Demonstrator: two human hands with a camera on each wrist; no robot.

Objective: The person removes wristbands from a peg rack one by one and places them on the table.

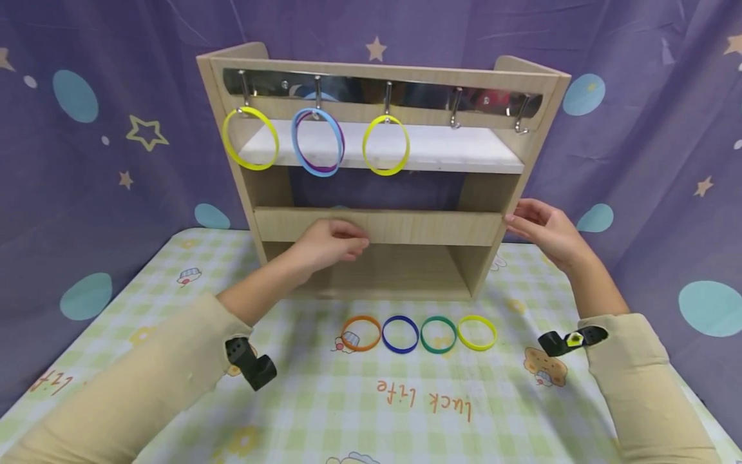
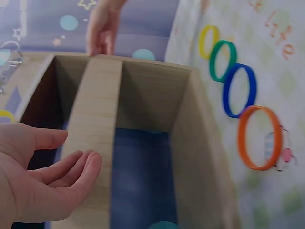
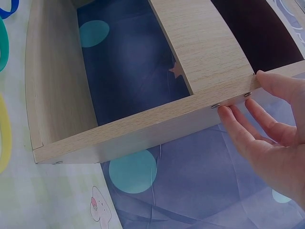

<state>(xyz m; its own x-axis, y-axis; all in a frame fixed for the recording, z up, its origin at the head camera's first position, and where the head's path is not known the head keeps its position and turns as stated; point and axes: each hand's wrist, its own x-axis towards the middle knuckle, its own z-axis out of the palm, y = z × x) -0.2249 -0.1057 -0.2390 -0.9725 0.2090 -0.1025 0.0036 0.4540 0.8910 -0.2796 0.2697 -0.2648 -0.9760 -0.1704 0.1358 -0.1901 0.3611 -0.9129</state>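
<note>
A pale wooden shelf rack (image 1: 379, 227) stands upright with a metal hook rail (image 1: 348, 90) across its top. My left hand (image 1: 333, 245) is before its front crossbar, fingers loosely bent and holding nothing. At the rack's right side, my right hand (image 1: 545, 229) touches the side panel (image 3: 157, 119); the thumb is at the front edge and the fingertips lie along the outer face. From the hooks hang a yellow ring (image 1: 250, 138) at the left, a light blue ring (image 1: 317, 142) with a purple one (image 1: 342, 145) behind it, and another yellow ring (image 1: 386, 145) on the middle hook.
On the checked tablecloth (image 1: 324, 399), in a row before the rack, lie an orange ring (image 1: 361, 333), a dark blue ring (image 1: 400, 334), a green ring (image 1: 438, 334) and a yellow ring (image 1: 477, 333). A purple star-patterned curtain (image 1: 116, 193) surrounds the table.
</note>
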